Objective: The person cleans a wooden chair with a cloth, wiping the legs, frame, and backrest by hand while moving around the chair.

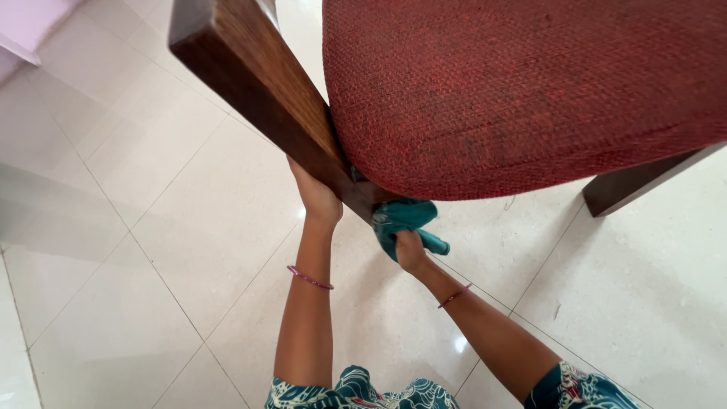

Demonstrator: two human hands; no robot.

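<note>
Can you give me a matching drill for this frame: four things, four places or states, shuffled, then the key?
Things:
1. left hand
2. right hand
3. red woven fabric seat cushion
4. thin pink bangle on the left wrist

Places or states:
A. fills the upper right of the view, above both hands
B. closed on a crumpled teal cloth, pressed at the lower end of the dark brown wooden chair frame
C. circles the forearm below the hand
D. bare, reaching up to the underside of the wooden frame

Pairs: 1-D, 2-B, 3-A, 4-C
</note>
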